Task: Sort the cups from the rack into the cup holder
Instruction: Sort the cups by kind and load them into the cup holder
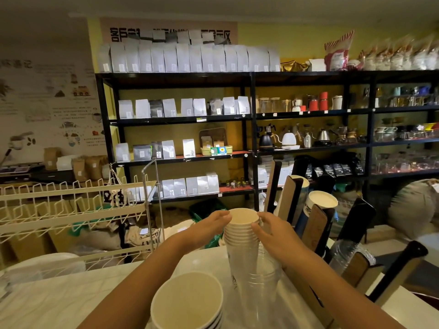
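Above the counter, both hands' fingers (226, 216) pinch the paper cup stack (242, 233); printing unreadable.

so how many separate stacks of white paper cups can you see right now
3. One stack stands mid-counter, gripped near its rim by both hands, left and right. One is nearest the camera. One sits in the cup holder. Others may be hidden.

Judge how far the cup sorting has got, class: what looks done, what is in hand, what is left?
Done: the cup holder already has a paper cup stack in one slot.
In hand: both hands, left and right, grip the white cup stack.
Left: the near cup stack and clear plastic cups sit unsorted.
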